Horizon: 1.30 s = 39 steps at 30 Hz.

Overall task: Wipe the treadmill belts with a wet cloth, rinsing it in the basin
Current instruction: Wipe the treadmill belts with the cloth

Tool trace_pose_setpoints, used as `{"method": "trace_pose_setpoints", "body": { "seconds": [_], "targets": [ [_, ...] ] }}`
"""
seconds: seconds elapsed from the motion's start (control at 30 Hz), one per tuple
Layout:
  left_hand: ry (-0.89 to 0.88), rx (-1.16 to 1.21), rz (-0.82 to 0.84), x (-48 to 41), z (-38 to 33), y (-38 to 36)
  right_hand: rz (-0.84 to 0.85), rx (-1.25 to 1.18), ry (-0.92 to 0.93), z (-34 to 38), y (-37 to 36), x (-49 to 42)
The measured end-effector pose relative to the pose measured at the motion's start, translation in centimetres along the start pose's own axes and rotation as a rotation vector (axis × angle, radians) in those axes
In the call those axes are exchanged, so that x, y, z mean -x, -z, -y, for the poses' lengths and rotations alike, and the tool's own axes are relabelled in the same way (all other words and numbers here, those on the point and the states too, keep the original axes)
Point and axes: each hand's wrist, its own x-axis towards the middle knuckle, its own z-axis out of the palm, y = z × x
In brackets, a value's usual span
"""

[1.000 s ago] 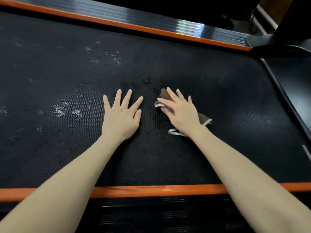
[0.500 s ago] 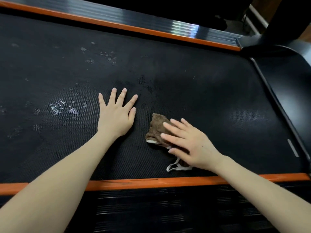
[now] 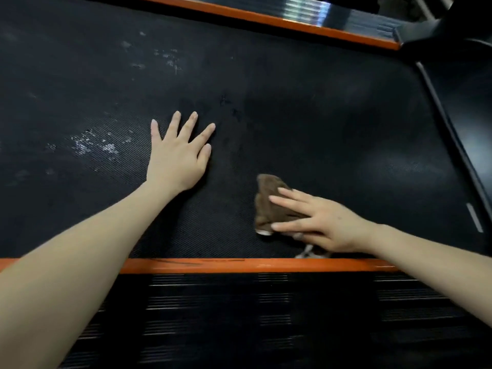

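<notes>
The black textured treadmill belt (image 3: pixel 306 123) fills most of the view. A crumpled brown cloth (image 3: pixel 269 201) with a white edge lies on it near the front orange rail. My right hand (image 3: pixel 319 222) presses flat on the cloth with straight fingers, covering its right part. My left hand (image 3: pixel 178 153) rests flat on the belt with fingers spread, to the left of the cloth and apart from it. Whitish dusty marks (image 3: pixel 93 145) sit on the belt left of my left hand. No basin is in view.
An orange side rail (image 3: pixel 213 265) runs along the near edge, with a black ribbed footboard (image 3: pixel 239 315) below it. A second orange rail (image 3: pixel 266 20) borders the far side. The dark motor cover (image 3: pixel 466 115) closes the belt at the right.
My right hand has slid the cloth toward me, from the middle of the belt to near the front rail. My left hand has stayed flat in place.
</notes>
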Motion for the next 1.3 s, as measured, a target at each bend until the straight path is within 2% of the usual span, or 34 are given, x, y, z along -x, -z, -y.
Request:
{"method": "trace_pose_setpoints", "body": {
  "seconds": [0.1,0.2,0.27,0.4,0.5,0.57,0.6,0.73,0.8,0.87,0.93,1.0,1.1,1.17,1.2,1.23,1.3],
  "targets": [
    [0.000,-0.008,-0.018,-0.1,-0.3,-0.3,0.044,-0.037,-0.130,-0.4,0.7,2.4],
    [0.006,-0.019,-0.024,-0.3,-0.2,-0.3,-0.052,-0.121,-0.223,1.7,-0.3,-1.3],
    [0.008,-0.023,-0.029,-0.3,-0.1,-0.3,-0.086,-0.188,-0.198,3.2,-0.7,-4.3],
    [-0.002,-0.019,-0.037,-0.3,0.1,-0.1,-0.095,-0.389,-0.025,6.4,-0.8,-9.9],
    [0.001,-0.013,-0.020,-0.3,0.1,0.0,-0.225,-0.492,-0.085,6.4,0.3,-9.8],
    [0.003,-0.009,-0.021,-0.4,0.0,-0.1,-0.396,-0.384,-0.201,5.4,0.6,-8.1],
    [0.006,-0.004,-0.024,-0.4,-0.1,-0.1,-0.416,-0.324,-0.235,5.3,0.4,-7.6],
    [0.001,-0.002,-0.041,-0.2,-0.1,0.0,-0.150,-0.151,-0.163,5.8,-1.9,-9.2],
    [0.003,-0.004,-0.034,-0.2,0.0,0.1,-0.155,-0.094,-0.109,5.7,-1.7,-9.5],
    [0.005,-0.002,-0.024,-0.3,-0.1,0.1,-0.225,-0.215,-0.126,5.6,0.3,-8.5],
    [0.002,0.005,-0.015,-0.3,-0.3,0.2,-0.311,-0.404,-0.288,5.7,2.9,-6.8],
    [0.007,0.004,-0.008,-0.4,-0.3,0.3,-0.476,-0.466,-0.393,6.1,5.2,-5.5],
    [0.012,-0.005,-0.005,-0.4,-0.2,0.2,-0.777,-0.345,-0.390,6.6,7.3,-5.8],
    [0.014,-0.002,-0.001,-0.3,-0.1,0.2,-0.906,-0.206,-0.356,6.6,7.3,-6.8],
    [0.017,-0.003,0.002,-0.3,0.0,0.1,-0.895,-0.129,-0.339,6.5,6.7,-7.0],
    [0.020,-0.006,0.006,-0.3,0.1,0.2,-0.813,-0.061,-0.331,6.3,5.7,-6.9],
    [0.014,-0.004,0.003,-0.2,0.1,0.1,-0.533,0.027,-0.349,6.5,3.2,-5.8]
  ]
}}
